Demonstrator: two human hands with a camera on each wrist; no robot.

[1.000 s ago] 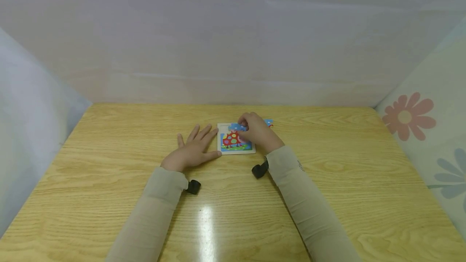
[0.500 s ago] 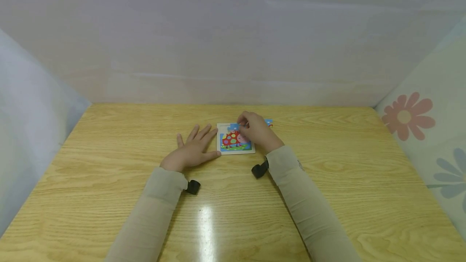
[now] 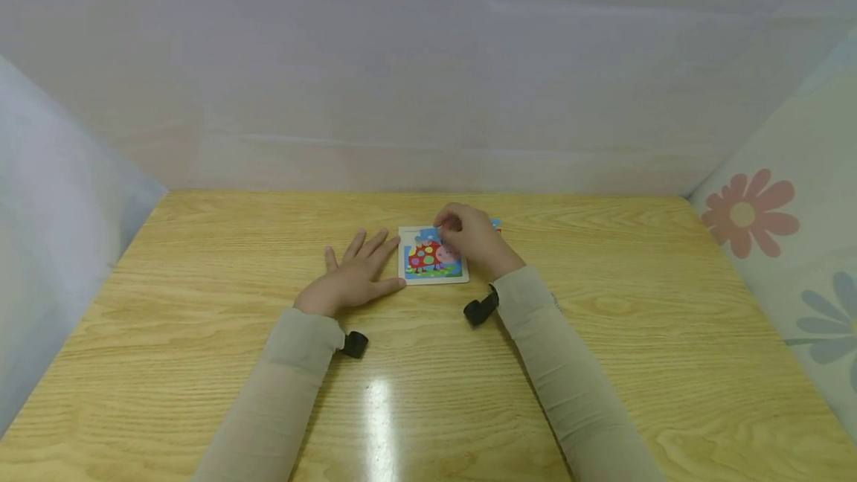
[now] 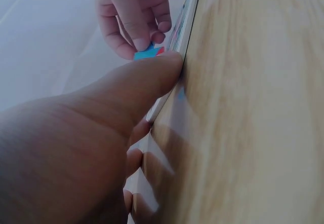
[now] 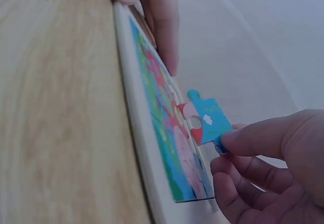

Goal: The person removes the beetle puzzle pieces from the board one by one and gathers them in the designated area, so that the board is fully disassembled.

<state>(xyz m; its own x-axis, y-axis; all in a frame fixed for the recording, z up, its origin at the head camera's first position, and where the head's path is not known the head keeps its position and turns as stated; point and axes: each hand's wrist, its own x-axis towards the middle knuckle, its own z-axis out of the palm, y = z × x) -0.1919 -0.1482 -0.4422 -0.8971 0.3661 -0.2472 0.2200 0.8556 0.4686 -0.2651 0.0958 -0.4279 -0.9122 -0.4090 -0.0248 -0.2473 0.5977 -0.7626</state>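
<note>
While pinching a blue puzzle piece (image 5: 206, 122) between thumb and fingertips, right hand (image 3: 472, 240) hovers over the far part of the puzzle tray (image 3: 431, 279). Piece tilted, lower edge just above or touching the assembled picture; can't tell from the right wrist view if it is seated. Knob points away from the hand, toward the left one, red patch on its underside close to the red figure already laid. Probably held by one corner so the rest stays free to line up with the gap.

Left hand (image 3: 355, 277) flat on the bench (image 3: 201, 296), fingers straight and spread, holding nothing. Thumb tip (image 4: 169, 64) butts against the tray's near-left edge, fingers alongside its left side. Looks like a brace: stops the tray sliding while the other hand works from the opposite side. Tray lies just right of this hand, touching it.

Another loose piece (image 3: 495, 224) peeks out just beyond the right hand on the bench, mostly hidden by the knuckles. Close by for easy reach, presumably.

Tray flat on the bench, picture side up, lower rows filled with red, green and blue. Far corner under the right hand not visible, so fill state there unknown.

Black wrist cameras (image 3: 479, 309) strapped on both beige sleeves (image 3: 556, 363).
</note>
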